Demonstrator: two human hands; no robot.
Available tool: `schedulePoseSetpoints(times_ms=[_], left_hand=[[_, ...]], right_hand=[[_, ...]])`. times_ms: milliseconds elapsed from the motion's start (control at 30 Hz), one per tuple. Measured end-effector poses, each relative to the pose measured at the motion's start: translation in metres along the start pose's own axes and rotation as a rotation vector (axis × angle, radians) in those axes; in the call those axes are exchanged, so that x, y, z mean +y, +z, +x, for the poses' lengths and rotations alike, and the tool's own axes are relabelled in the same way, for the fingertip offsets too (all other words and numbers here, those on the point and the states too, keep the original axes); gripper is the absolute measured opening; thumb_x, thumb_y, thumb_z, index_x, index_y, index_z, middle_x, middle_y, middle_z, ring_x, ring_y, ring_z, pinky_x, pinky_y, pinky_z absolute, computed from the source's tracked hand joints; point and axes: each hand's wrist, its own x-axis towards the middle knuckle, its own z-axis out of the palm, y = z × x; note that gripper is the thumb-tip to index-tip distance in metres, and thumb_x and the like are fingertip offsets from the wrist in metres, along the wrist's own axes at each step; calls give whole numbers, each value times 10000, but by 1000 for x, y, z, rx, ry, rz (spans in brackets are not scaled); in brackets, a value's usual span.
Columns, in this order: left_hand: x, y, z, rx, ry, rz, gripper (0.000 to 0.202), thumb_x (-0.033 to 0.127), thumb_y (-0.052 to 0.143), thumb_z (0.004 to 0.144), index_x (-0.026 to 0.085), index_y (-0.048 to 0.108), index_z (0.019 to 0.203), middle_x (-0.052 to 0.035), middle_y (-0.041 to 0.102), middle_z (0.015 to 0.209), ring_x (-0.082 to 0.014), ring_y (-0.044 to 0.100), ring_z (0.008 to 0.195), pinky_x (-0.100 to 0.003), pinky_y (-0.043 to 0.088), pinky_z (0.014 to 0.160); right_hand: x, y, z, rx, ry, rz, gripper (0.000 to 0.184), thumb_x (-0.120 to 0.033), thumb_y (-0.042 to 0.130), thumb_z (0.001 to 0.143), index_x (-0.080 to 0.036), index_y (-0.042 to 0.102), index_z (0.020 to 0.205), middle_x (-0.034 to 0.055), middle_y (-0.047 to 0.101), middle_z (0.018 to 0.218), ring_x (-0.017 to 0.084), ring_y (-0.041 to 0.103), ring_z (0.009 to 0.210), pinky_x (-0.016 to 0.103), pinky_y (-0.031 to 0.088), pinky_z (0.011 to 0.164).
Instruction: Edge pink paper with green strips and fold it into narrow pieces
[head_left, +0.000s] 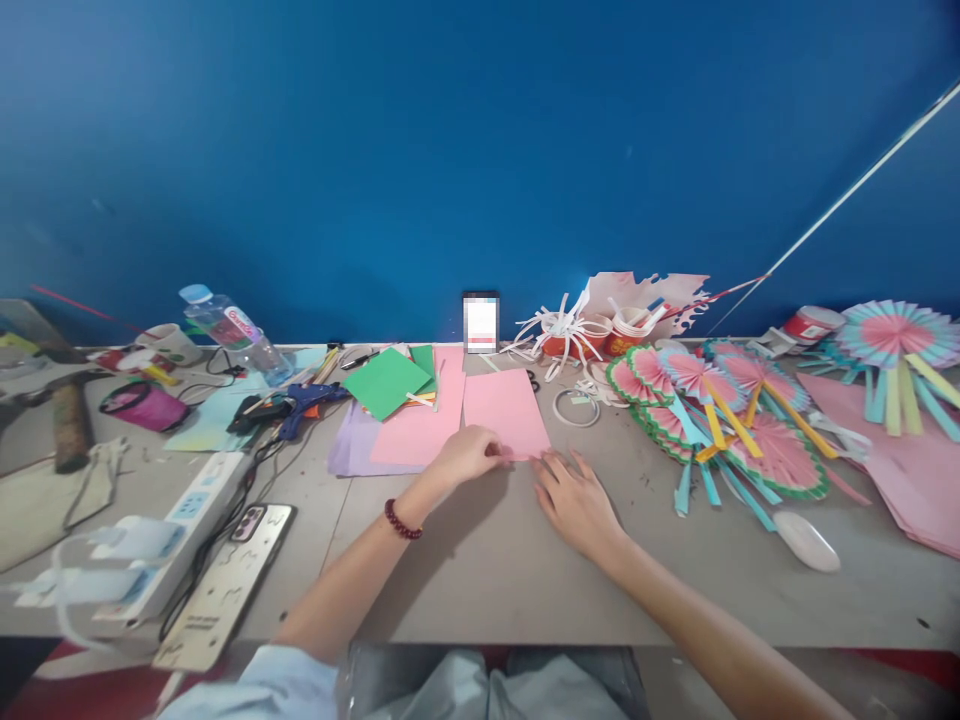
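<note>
A pink paper sheet [504, 410] lies on the grey table [480, 570] in front of me. My left hand [466, 455], a dark red bead bracelet on its wrist, is closed in a pinch on the sheet's near edge. My right hand [576, 500] rests flat beside it, fingers spread, with the fingertips touching the sheet's near right corner.
A stack of pink, purple and green papers [397, 415] lies to the left, with a blue glue gun [300, 400], a water bottle [232, 330], a power strip [187, 520] and a phone [255, 522]. Folded paper fans [720, 410] and paper cups [600, 335] lie to the right.
</note>
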Motion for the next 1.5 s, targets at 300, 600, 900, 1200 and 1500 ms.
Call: schedulePoseSetpoints(times_ms=[300, 600, 900, 1200, 1500], left_hand=[[-21, 16, -5, 179, -16, -49, 298, 403, 623, 801, 173, 599, 613, -12, 628, 695, -143, 546, 661, -244, 352, 593], [-11, 8, -8, 146, -142, 24, 306, 463, 672, 744, 189, 638, 613, -8, 669, 715, -166, 599, 708, -275, 368, 691], [-9, 6, -10, 165, -157, 15, 325, 484, 599, 798, 197, 632, 648, -2, 687, 776, -174, 612, 781, -296, 368, 769], [-8, 10, -10, 165, -167, 92, 256, 411, 632, 786, 192, 628, 652, -21, 686, 784, -190, 613, 820, -317, 353, 780], [-3, 7, -12, 141, -181, 160, 245, 403, 628, 794, 190, 628, 670, -40, 690, 822, -208, 617, 854, -316, 361, 769]], right_hand=[[-2, -4, 1, -16, 9, -6, 341, -204, 419, 923, -149, 588, 1214, 113, 623, 1215, 212, 554, 1142, 407, 295, 1077], [1, -1, -1, 21, -2, 5, 350, -195, 391, 930, -148, 585, 1217, 108, 629, 1213, 207, 570, 1118, 406, 307, 1052], [-1, -1, 0, -10, -5, -25, 357, -185, 413, 923, -171, 577, 1240, 105, 626, 1205, 214, 547, 1148, 404, 306, 1048], [-1, -4, 0, -33, 9, -31, 376, -193, 402, 922, -188, 568, 1259, 104, 617, 1215, 206, 548, 1146, 406, 309, 1052], [-1, -4, -1, -17, -6, -29, 386, -191, 417, 921, -205, 555, 1280, 95, 626, 1208, 209, 558, 1139, 411, 309, 1051]])
